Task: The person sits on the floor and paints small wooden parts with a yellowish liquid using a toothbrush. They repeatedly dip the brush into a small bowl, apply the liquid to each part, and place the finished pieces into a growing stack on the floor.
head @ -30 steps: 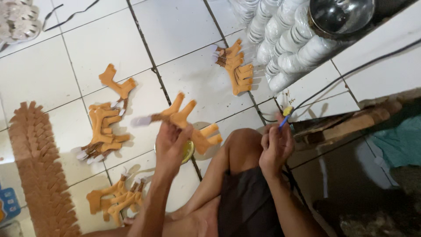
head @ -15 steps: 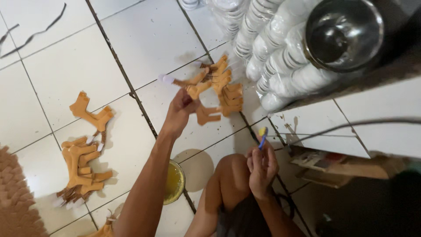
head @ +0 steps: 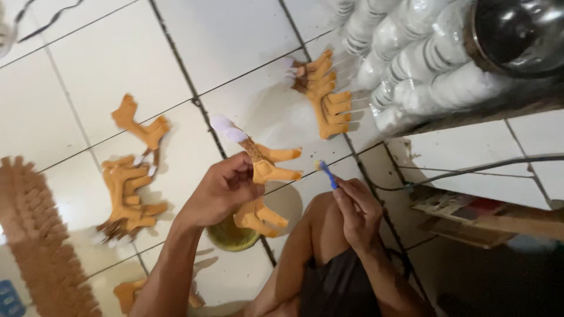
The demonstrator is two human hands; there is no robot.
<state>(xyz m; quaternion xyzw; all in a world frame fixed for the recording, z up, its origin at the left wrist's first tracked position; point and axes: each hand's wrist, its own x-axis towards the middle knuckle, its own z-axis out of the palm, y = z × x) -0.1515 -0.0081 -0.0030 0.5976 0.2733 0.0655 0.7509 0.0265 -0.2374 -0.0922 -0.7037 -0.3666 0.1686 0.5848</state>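
Note:
My left hand (head: 222, 189) grips an orange antler-shaped cutout (head: 262, 182) with a pale purple tip pointing up-left. My right hand (head: 356, 208) holds a small blue-handled brush (head: 326, 173), its yellowish tip a short way right of the cutout's prongs. A small yellow-green bowl (head: 230, 236) sits on the floor under my left hand. My bare knee (head: 317, 226) lies between the two hands.
More orange cutouts lie on the white tiled floor: a pile (head: 325, 94) at the top middle, a stack (head: 127, 188) and a single piece (head: 141, 124) at the left. A long brown toothed strip (head: 35, 235) runs down the left edge. Stacked white cups (head: 405, 53) stand top right.
My left hand has drawn back from the far pile toward me, holding a cutout. My right hand with the brush has risen closer to it. The view has shifted.

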